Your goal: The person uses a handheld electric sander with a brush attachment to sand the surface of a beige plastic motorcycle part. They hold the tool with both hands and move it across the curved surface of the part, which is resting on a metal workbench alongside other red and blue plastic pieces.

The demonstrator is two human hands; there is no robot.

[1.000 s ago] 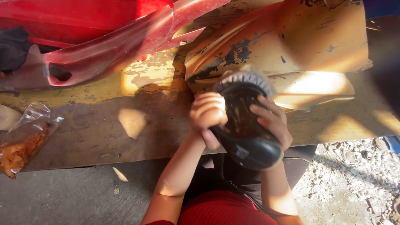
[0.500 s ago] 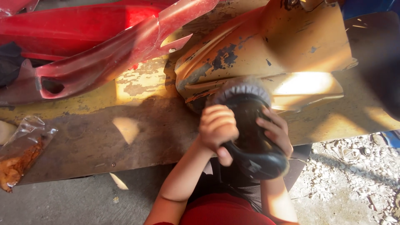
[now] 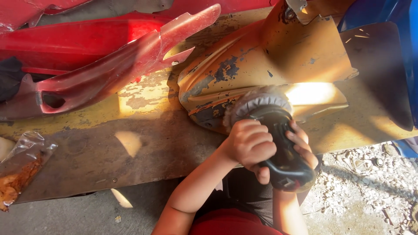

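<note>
A black power sander [image 3: 281, 150] with a round grey pad [image 3: 257, 101] presses against a curved yellow body panel [image 3: 261, 61] whose paint is chipped and worn. My left hand [image 3: 250, 143] wraps the sander's body from the left, fingers curled. On the tool's right side my right hand [image 3: 302, 146] grips it, partly hidden behind it. Both forearms reach up from the bottom of the head view.
The panel lies on a worn brown and yellow workbench [image 3: 109, 152]. Red plastic body panels [image 3: 100, 74] lie at the upper left. A clear plastic bag with orange contents [image 3: 19, 169] sits at the bench's left end. A blue part [image 3: 400, 48] stands at right, gravel [image 3: 370, 191] below.
The sander and both hands have stayed on the yellow panel, shifting slightly along its lower edge. The view has moved a little closer.
</note>
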